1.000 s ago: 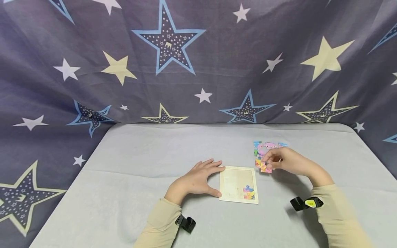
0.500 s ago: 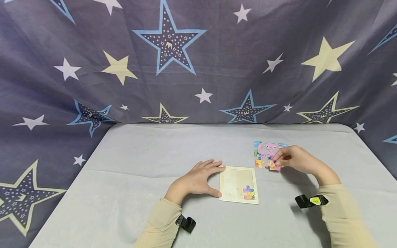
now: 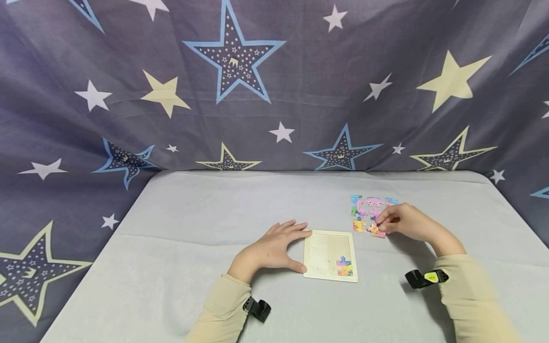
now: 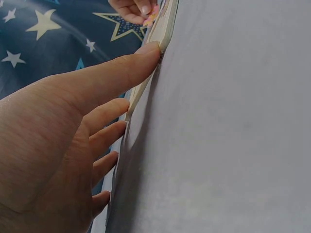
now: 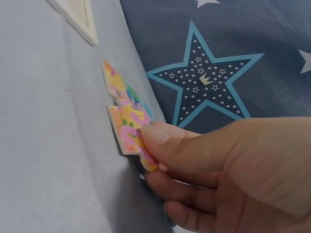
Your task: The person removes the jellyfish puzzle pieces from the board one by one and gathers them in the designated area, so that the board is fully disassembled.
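My right hand (image 3: 405, 224) pinches a pink and yellow jigsaw piece (image 5: 129, 128) between thumb and fingertips, at the near side of a group of puzzle pieces (image 3: 375, 202). Left of it lies a yellow-orange corner piece (image 3: 359, 226). My left hand (image 3: 270, 250) spreads its fingers along the left edge of a shallow wooden puzzle tray (image 3: 321, 255), thumb and index finger touching the frame. One blue, pink and yellow piece (image 3: 344, 267) sits in the tray's near right corner. In the left wrist view, the thumb (image 4: 141, 60) rests against the tray's edge. The right hand partly covers the group's right side.
A grey cloth (image 3: 171, 276) covers the table. Behind it hangs a dark curtain (image 3: 291, 85) with stars, also draped at the sides. Each wrist wears a black camera strap, such as the right one (image 3: 426, 278).
My right hand has moved right with the pinched piece, away from the corner piece, then shifted slightly back left. The left hand and tray have stayed still.
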A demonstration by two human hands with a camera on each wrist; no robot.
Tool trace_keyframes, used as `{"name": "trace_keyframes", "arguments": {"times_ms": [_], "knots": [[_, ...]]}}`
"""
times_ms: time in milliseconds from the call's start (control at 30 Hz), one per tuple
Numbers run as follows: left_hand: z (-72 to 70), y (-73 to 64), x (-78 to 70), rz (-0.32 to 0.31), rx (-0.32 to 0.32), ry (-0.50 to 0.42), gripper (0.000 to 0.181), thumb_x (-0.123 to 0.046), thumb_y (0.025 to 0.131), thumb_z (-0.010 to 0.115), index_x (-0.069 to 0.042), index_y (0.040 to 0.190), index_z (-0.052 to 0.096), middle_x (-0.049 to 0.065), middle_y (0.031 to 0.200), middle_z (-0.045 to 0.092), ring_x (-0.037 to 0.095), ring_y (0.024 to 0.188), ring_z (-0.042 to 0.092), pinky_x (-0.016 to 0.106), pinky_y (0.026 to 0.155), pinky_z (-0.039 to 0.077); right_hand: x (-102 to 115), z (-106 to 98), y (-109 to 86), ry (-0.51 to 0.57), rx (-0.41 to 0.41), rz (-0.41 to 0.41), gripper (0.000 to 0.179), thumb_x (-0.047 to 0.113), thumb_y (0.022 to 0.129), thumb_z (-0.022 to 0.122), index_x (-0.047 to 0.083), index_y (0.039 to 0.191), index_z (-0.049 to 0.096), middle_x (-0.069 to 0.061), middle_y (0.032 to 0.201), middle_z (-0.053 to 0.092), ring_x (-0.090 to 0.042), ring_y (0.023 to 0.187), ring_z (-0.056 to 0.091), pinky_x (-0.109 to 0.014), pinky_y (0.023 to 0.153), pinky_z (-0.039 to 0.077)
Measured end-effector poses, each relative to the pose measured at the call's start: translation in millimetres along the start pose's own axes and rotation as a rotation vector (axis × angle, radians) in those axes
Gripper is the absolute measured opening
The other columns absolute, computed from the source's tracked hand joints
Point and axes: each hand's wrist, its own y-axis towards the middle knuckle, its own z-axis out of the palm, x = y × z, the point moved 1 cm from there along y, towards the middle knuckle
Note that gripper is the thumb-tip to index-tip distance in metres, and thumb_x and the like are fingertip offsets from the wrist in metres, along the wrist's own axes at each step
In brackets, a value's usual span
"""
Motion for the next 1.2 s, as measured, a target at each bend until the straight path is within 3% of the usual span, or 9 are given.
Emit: {"name": "trace_keyframes", "arguments": {"times_ms": [333,733,1033,1200], "knots": [[-0.3,0.0,-0.1,-0.008,0.005,-0.001,0.089,-0.040,0.080,0.089,-0.021,0.157,0.048,-0.001,0.170,0.032,0.029,0.161,0.017,0.055,0.132,0.007,0.0,2.9,0.6,-0.030,-0.018,0.011,0.007,0.001,0.092,0.074,-0.003,0.097,0.074,-0.003,0.086,0.074,-0.006,0.074,0.056,-0.022,0.067,0.049],[-0.3,0.9,1.0,0.000,0.011,0.007,0.089,-0.040,0.080,0.088,-0.020,0.157,0.047,0.000,0.170,0.032,0.030,0.161,0.017,0.055,0.132,0.008,2.5,3.3,2.2,-0.063,-0.037,0.039,0.011,0.007,0.091,0.077,-0.002,0.096,0.073,0.001,0.080,0.071,-0.009,0.071,0.058,-0.024,0.066,0.049],[0.0,0.7,0.4,-0.006,0.009,-0.002,0.089,-0.040,0.080,0.088,-0.021,0.157,0.048,0.000,0.170,0.032,0.030,0.161,0.017,0.055,0.132,0.007,22.6,5.7,1.7,0.054,0.013,0.013,0.010,0.001,0.092,0.073,-0.003,0.101,0.073,-0.001,0.081,0.072,-0.009,0.069,0.061,-0.023,0.062,0.052],[-0.7,0.0,-0.6,-0.005,0.007,-0.005,0.089,-0.040,0.080,0.089,-0.021,0.157,0.048,0.000,0.170,0.032,0.030,0.161,0.017,0.055,0.131,0.007,36.8,10.3,2.3,0.047,0.042,-0.035,0.012,0.001,0.092,0.072,-0.003,0.103,0.073,-0.001,0.085,0.072,-0.007,0.070,0.056,-0.021,0.060,0.048]]}}
